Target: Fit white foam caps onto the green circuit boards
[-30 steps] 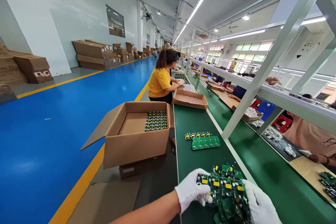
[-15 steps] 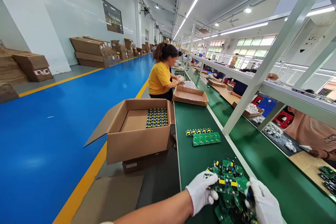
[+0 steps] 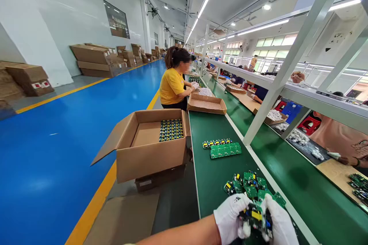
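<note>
White-gloved, my left hand (image 3: 230,214) is closed on a small circuit board (image 3: 256,215) with a yellow transformer and dark components. My right hand (image 3: 279,220), gloved too, grips the other side of the same cluster; whether it is one board or several pressed together, I cannot tell. Just beyond my fingers lies a loose pile of green circuit boards (image 3: 250,191), partly hidden by the gloves. Farther up the bench, a green board panel (image 3: 225,151) lies component side down, against a strip of boards with yellow transformers (image 3: 209,144).
Left of the green bench (image 3: 207,126) stands an open carton (image 3: 151,162) with rows of boards (image 3: 171,130) inside. A shallow cardboard tray (image 3: 207,104) sits farther along, near a person in yellow (image 3: 172,86). A white frame post (image 3: 276,95) rises at the right.
My hands have come together, the left moving right and the right slightly left, around the board. The pile no longer lies between them. The view has shifted slightly.
</note>
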Available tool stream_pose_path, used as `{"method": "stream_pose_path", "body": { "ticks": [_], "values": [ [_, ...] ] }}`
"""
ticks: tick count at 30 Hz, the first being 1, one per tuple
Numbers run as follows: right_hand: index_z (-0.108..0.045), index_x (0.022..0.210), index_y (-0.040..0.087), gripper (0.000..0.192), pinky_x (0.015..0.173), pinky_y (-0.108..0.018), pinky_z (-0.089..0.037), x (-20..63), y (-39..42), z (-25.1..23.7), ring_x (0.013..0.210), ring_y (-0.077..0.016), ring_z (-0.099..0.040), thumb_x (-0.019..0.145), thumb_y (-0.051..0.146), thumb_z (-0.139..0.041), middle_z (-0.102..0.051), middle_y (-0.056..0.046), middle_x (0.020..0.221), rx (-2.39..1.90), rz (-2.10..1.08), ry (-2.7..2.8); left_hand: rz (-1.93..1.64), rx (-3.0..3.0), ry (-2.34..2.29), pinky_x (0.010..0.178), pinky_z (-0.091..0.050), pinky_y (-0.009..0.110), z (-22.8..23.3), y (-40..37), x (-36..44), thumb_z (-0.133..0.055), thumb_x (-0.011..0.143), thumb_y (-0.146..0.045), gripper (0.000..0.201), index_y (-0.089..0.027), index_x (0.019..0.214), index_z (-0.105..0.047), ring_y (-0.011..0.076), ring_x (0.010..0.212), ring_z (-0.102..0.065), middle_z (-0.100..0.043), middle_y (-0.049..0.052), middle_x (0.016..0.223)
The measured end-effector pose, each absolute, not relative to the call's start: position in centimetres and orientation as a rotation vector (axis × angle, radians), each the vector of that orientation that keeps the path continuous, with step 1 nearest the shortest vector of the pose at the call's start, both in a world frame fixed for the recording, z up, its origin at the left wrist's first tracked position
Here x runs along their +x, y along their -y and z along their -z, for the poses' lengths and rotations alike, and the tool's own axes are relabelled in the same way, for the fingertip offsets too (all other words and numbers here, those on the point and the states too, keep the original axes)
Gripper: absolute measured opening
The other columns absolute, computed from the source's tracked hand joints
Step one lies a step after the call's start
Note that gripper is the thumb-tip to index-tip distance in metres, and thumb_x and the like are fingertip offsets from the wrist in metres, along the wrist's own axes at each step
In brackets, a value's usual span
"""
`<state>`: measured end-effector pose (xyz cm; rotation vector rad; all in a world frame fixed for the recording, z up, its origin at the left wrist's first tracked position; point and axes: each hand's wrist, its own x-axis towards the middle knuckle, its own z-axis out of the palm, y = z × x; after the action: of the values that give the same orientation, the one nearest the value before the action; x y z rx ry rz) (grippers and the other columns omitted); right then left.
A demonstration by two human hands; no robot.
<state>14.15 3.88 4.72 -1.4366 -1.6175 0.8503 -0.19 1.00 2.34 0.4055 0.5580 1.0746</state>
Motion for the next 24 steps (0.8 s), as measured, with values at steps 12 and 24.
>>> {"method": "stream_pose_path", "body": {
  "ticks": [12, 24],
  "values": [
    [-0.047, 0.055, 0.021, 0.047, 0.053, -0.027, -0.037, 13.1, -2.5, -4.4, 0.052, -0.0151, -0.049, 0.087, 0.052, -0.036, -0.052, -0.001, 0.054, -1.399, -0.32, 2.12, -1.158, 0.475, -0.714, 0.03, -0.02, 0.018, -1.3, -1.9, 1.7, -0.051, 0.067, -0.068, 0.05, -0.018, 0.069, -0.044, 0.005, 0.027, -0.036, -0.045, -0.007, 0.045],
    [-0.065, 0.101, 0.02, 0.028, 0.093, -0.04, -0.039, 16.3, -2.7, -3.8, 0.104, -0.0251, -0.054, 0.082, 0.035, -0.051, -0.064, -0.01, 0.108, -1.587, -0.018, 1.996, -1.165, 1.85, -1.365, 0.094, -0.038, 0.04, 0.3, -3.7, -2.4, -0.051, 0.081, -0.032, 0.032, -0.02, 0.111, -0.054, 0.0218, 0.11, -0.051, -0.056, 0.01, 0.118]
  ]
}}
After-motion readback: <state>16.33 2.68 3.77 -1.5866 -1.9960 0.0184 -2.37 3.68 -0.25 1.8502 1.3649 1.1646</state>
